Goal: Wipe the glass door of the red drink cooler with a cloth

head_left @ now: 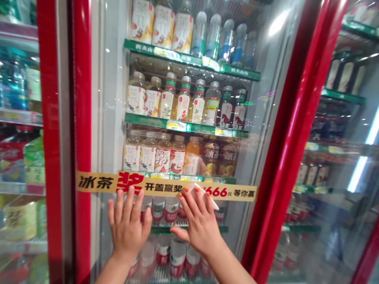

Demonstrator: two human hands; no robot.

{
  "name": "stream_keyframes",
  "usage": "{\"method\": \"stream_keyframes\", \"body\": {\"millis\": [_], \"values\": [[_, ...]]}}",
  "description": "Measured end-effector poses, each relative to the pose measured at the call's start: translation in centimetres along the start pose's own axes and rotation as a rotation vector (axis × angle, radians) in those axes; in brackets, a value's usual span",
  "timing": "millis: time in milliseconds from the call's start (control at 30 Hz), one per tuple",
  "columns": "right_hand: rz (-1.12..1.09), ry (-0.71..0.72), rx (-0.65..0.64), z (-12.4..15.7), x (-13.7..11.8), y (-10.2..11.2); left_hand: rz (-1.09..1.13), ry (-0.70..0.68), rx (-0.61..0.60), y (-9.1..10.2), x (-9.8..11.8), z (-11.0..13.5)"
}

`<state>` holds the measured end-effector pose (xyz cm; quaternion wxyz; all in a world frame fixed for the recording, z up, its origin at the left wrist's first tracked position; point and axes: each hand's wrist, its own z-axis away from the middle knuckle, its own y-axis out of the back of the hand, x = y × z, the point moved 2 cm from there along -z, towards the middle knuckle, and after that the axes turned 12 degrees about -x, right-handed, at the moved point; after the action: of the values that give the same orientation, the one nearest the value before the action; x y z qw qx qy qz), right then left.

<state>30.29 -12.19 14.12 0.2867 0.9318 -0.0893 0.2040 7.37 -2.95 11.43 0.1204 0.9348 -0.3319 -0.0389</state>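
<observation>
- A red-framed glass-door drinks cooler [82,118] fills the view, with a second red door frame [291,134] to the right.
- Behind the glass pane [112,79], green shelf rails [186,126] carry rows of bottled tea [168,102] and bottled water [222,43].
- A yellow promotional strip [166,186] with Chinese print runs across the glass at about the height of the hands.
- The left hand [128,225] lies flat on the glass, open with its fingers spread, holding nothing; its fingertips reach the strip's lower edge.
- The right hand [199,223], just beside it, is spread on the glass, its orange-painted fingertips [186,190] over the strip.
- A white cloth [204,195] sits under those fingers, against the strip and glass, its corner showing past them; whether they grip it or only press it flat, I cannot tell.
- Risks: a loose grip could let the cloth slide down and drop; hard rubbing could lift or tear the strip's edge; pressing unevenly could shift the door.
</observation>
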Motion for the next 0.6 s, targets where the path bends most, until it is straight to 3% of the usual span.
{"method": "stream_keyframes", "body": {"millis": [33, 100, 167, 233, 300, 400, 467, 533, 600], "values": [[0.011, -0.01, -0.008, 0.9, 0.8, -0.1, 0.007, -0.002, 0.003, 0.0, 0.0, 0.0], [-0.03, -0.231, 0.019, 1.4, 4.7, 0.1, 0.018, -0.005, 0.009, -0.1, 0.1, -0.1], [-0.115, -0.529, 0.087, -0.1, 8.7, 1.1, 0.016, 0.0, 0.017, -0.2, 0.1, -0.2], [-0.17, -0.688, 0.15, -2.9, 9.9, 2.3, 0.003, 0.003, 0.022, -0.2, 0.0, -0.2], [-0.162, -0.618, 0.159, -5.3, 7.6, 3.0, -0.004, -0.004, 0.021, -0.1, -0.1, -0.1], [-0.092, -0.113, 0.058, -5.7, 1.4, 2.4, -0.002, -0.023, 0.016, 0.0, -0.3, 0.0], [-0.032, 0.103, 0.006, -3.8, 0.3, 1.5, 0.012, -0.023, 0.011, -0.1, -0.2, 0.0], [-0.005, -0.017, 0.006, -2.6, 3.4, 1.4, 0.042, -0.003, 0.009, -0.1, -0.1, 0.0], [-0.036, -0.333, 0.058, -3.5, 8.2, 2.3, 0.07, 0.024, 0.015, -0.1, 0.0, 0.0]]}}
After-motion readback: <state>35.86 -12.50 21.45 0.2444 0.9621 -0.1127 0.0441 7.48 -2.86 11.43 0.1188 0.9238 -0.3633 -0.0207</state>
